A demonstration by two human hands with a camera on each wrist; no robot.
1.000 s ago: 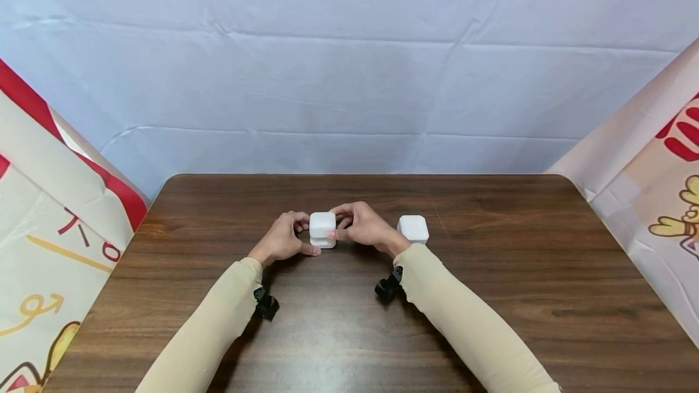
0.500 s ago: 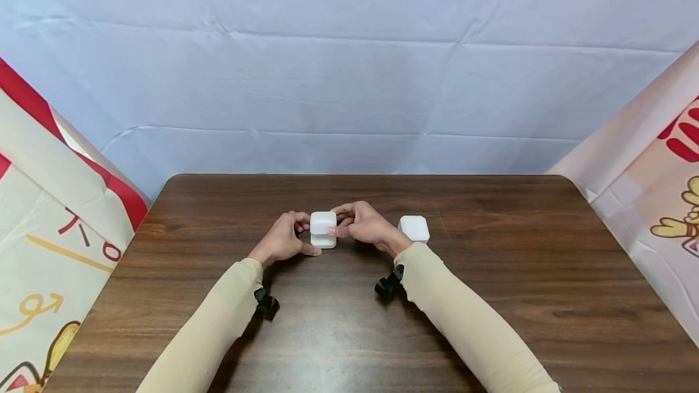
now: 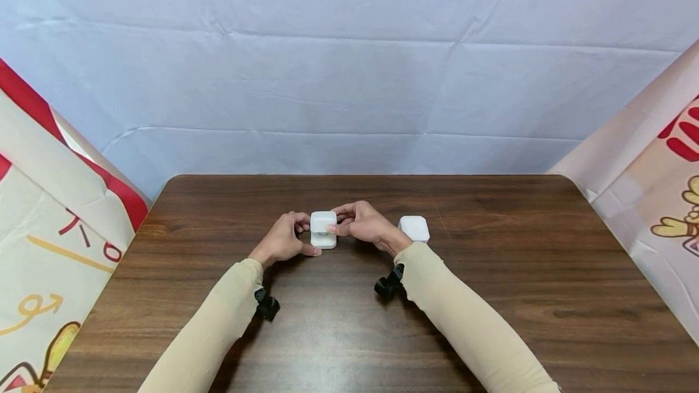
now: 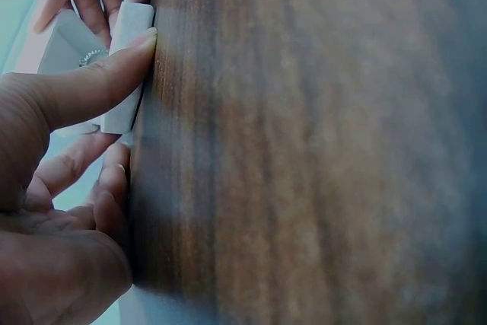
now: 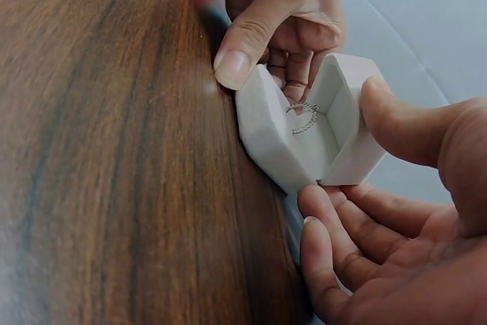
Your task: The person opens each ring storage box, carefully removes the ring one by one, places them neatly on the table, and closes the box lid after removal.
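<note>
A white ring box (image 3: 323, 242) stands on the wooden table with its lid (image 5: 358, 123) partly raised. Inside, a silvery ring (image 5: 306, 118) with a beaded or twisted band sits upright in the base (image 5: 268, 131). My left hand (image 3: 284, 238) holds the base, thumb on the front face and the other fingers curled along its side. My right hand (image 3: 367, 223) pinches the lid, its thumb (image 5: 403, 127) on the front edge and fingers behind. A second white box (image 3: 414, 228), its lid down, sits just beyond my right wrist.
The brown wooden table (image 3: 338, 320) reaches back to a pale cloth backdrop (image 3: 349, 90). Printed cloths hang at the left and right sides. A small black camera is strapped to each wrist.
My right hand has tipped the lid slightly further up and back, widening the gap over the base so the ring shows faintly in the head view. My left hand keeps its place.
</note>
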